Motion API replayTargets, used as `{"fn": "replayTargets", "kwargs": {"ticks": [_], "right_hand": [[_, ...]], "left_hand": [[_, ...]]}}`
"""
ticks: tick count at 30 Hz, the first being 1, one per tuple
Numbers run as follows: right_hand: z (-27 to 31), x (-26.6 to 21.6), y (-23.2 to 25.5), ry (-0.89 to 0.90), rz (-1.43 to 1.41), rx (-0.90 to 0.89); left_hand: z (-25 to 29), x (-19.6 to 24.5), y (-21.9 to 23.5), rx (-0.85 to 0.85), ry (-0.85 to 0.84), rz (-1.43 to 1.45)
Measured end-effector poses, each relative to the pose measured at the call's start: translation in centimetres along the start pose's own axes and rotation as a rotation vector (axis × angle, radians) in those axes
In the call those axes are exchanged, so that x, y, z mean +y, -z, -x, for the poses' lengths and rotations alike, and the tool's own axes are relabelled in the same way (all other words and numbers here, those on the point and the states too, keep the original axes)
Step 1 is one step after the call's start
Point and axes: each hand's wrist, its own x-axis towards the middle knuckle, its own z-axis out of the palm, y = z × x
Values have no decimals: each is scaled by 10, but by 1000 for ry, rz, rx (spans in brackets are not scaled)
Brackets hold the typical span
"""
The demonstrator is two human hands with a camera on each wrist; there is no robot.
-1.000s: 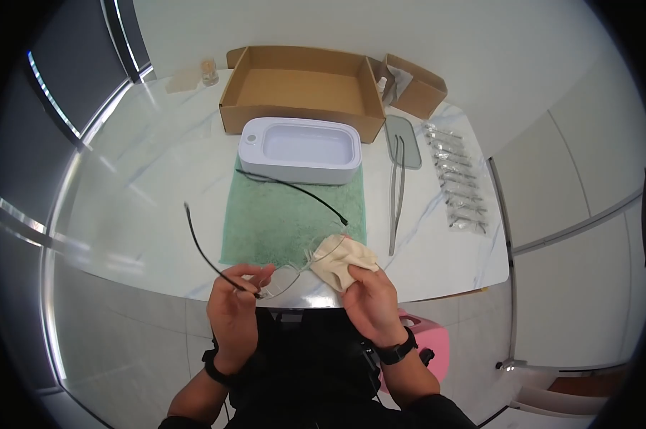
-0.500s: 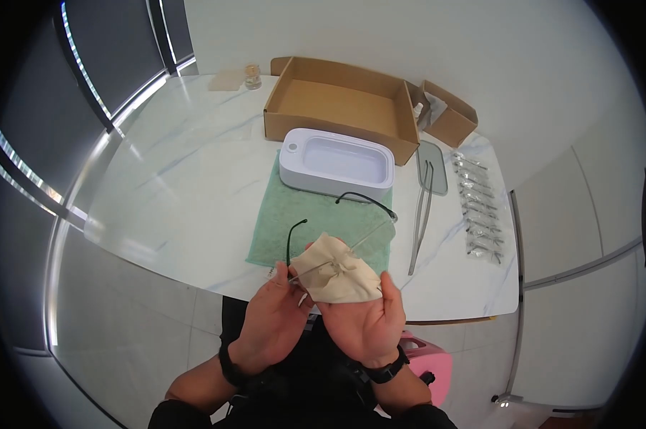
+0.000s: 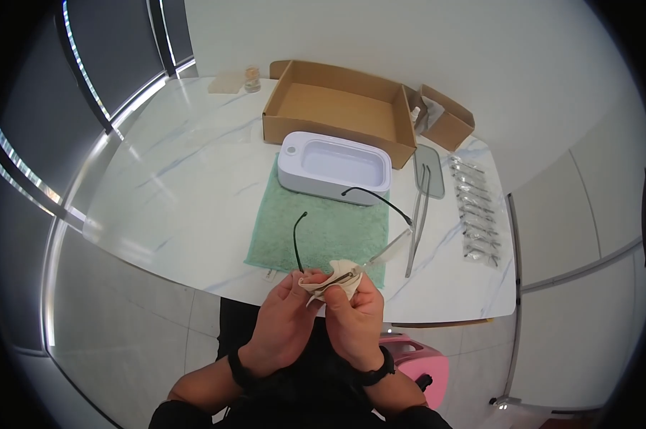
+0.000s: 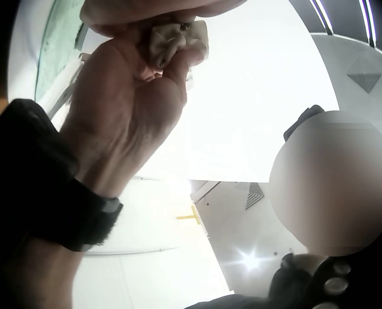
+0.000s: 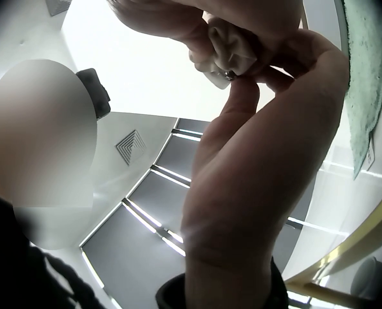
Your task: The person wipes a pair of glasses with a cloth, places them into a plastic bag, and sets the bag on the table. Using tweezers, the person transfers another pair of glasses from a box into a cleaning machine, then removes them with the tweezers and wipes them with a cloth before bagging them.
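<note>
Close over the table's front edge, a pair of eyeglasses is held with its black temples pointing away: the left temple (image 3: 295,239) near the left hand, the right temple (image 3: 382,198) reaching over the towel. A cream cloth (image 3: 341,274) is folded around the middle of the frame and hides part of the lenses. My right hand (image 3: 355,325) pinches that cloth with thumb on top. At the left end of the glasses, my left hand (image 3: 281,322) grips the frame by the hinge, its fingertips against the cloth. In the left wrist view the cloth (image 4: 171,45) is bunched between fingers.
Behind the hands a green towel (image 3: 316,229) lies under a pale lilac tub (image 3: 294,179). Farther back stand an open cardboard box (image 3: 337,134) and a smaller one (image 3: 448,125). To the right are long tweezers (image 3: 412,250), a grey-green tray (image 3: 436,179) and several bagged items (image 3: 478,214).
The cloth went from bunched at the right lens to spread open on the right palm under the glasses, and is now folded over the frame and pinched. Both hands have come together.
</note>
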Motion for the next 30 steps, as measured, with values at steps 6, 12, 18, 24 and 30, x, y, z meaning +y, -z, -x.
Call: {"fn": "replayTargets", "kwargs": {"ticks": [6,12,18,24,30], "right_hand": [[1,5,6,-22,95,9],[-4,2,7,-15,185,36],[-10,-6,26,-247,233,-32],[-6,-5,43,-310,-108,107],[-13,-22,52,-215,-595,316]], "left_hand": [[1,-1,8,123,-1,-57],[1,0,6,147,-26,-16],[1,3,14,61,-42,-75],[-3,19,23,-47,-256,-596],[4,32,17,-183,-359,-1226]]}}
